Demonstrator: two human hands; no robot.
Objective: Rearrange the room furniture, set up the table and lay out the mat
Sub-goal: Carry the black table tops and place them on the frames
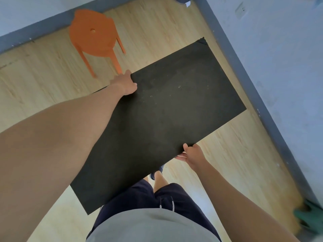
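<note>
— What's around me?
— An orange stool (pixel 93 32) stands far left on the wood floor (pixel 43 81), near the grey skirting (pixel 244 72).
— And the mat?
— I see a black, flat, dusty mat (pixel 166 109) above the floor. My left hand (pixel 125 82) clasps its far edge, my right hand (pixel 192 154) pinches the near edge.
</note>
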